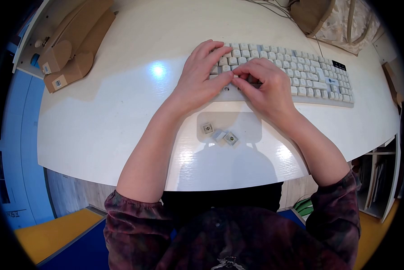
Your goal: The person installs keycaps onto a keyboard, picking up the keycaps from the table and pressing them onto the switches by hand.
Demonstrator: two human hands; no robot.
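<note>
A light-coloured keyboard (301, 73) lies on the white desk. My left hand (202, 74) rests over its left end, fingers spread on the upper keys and thumb stretched toward my right hand. My right hand (267, 83) is bent over the lower left keys, its thumb and index finger closed together beside my left thumb. Whatever is between those fingertips is hidden. Close to the hands, exposed dark key sockets (226, 89) show in the bottom row. Nearer to me, a loose keycap (207, 128) and another keycap (231, 138) lie underside up, with a third pale keycap (219, 136) between them.
Brown cardboard pieces (78, 42) stand at the desk's far left. A patterned fabric bag (341, 22) sits at the back right, near thin cables (271, 6). Shelves (375, 180) are below the desk's right side. The desk's curved front edge (224, 188) runs before my body.
</note>
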